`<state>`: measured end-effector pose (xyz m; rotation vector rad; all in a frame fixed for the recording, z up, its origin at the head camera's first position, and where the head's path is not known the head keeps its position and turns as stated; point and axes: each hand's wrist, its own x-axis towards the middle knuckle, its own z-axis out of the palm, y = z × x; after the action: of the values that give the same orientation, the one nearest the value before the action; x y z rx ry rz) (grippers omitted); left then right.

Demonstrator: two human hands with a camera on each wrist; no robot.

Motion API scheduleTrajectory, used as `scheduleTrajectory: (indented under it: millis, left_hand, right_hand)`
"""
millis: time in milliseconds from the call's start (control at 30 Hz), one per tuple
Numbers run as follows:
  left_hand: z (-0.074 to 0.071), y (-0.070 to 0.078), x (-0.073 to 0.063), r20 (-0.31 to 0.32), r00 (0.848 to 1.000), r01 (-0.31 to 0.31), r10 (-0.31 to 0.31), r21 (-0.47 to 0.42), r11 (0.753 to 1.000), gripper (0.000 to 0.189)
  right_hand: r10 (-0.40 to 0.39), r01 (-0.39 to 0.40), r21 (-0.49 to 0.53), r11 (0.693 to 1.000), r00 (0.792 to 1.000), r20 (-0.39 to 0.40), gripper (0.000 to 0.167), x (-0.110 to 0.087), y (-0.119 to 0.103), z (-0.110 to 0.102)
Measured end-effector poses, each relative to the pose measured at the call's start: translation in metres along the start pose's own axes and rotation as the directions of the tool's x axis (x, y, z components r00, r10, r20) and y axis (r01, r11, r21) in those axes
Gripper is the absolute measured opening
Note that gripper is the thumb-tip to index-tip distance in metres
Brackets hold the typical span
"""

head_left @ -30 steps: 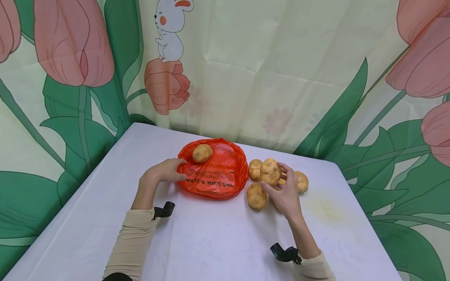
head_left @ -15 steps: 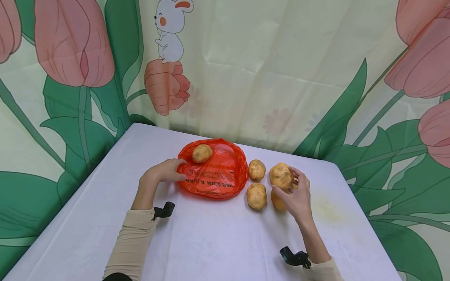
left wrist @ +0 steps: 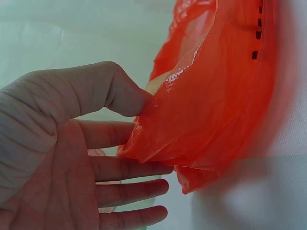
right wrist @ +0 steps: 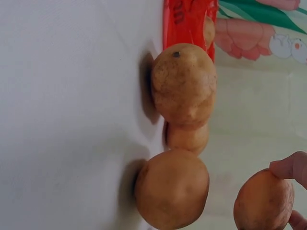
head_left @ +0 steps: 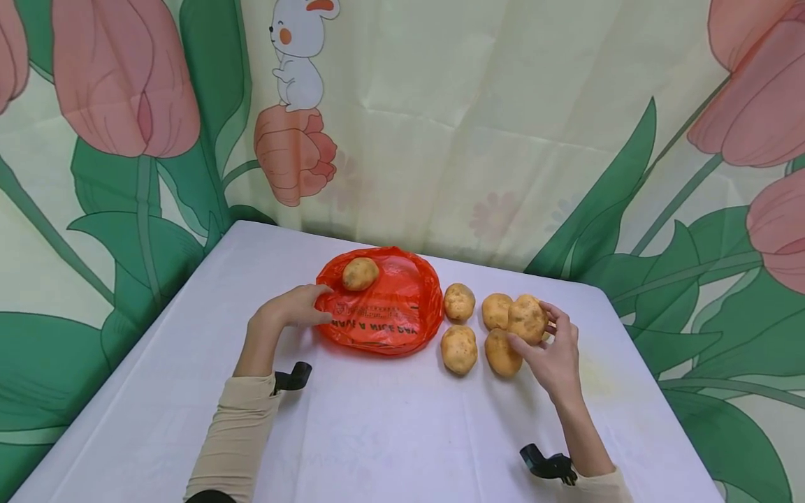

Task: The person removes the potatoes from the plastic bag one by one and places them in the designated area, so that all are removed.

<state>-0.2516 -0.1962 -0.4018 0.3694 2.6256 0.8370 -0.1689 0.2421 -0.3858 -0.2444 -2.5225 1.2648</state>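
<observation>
A potato (head_left: 527,319) is gripped between the thumb and fingers of my right hand (head_left: 556,358), raised above the potatoes at the right of the table. In the right wrist view that held potato (right wrist: 263,203) hangs at the lower right, thumb against it. My left hand (head_left: 294,306) pinches the left rim of a red plastic bag (head_left: 377,318). The left wrist view shows thumb and index finger at the bag's edge (left wrist: 158,124), the other fingers stretched beneath. One potato (head_left: 360,274) lies on the bag's far left part.
Two potatoes stand just right of the bag, a far one (head_left: 460,302) and a near one (head_left: 459,350). Farther right lie another pair, a far potato (head_left: 497,310) and a near potato (head_left: 502,353). A white cloth covers the table (head_left: 390,426); a printed curtain (head_left: 440,140) hangs behind.
My right hand has moved to the right with its potato, away from the bag, uncovering potatoes on the table. The left hand stays at the bag's rim.
</observation>
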Motion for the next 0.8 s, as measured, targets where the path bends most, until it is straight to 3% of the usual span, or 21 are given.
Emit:
scheduleTrajectory:
  millis: [433, 800]
  left_hand:
    - [0.0, 0.0, -0.001, -0.008, 1.0, -0.018, 0.018, 0.009, 1.0, 0.064]
    - [0.0, 0.0, -0.002, -0.004, 1.0, -0.024, 0.024, 0.014, 1.0, 0.064]
  right_hand:
    - [0.032, -0.036, -0.082, 0.996, 0.999, -0.039, 0.086, 0.005, 0.021, -0.021]
    - [0.11, -0.098, -0.193, 0.976, 0.993, 0.052, 0.086, 0.004, 0.041, -0.036]
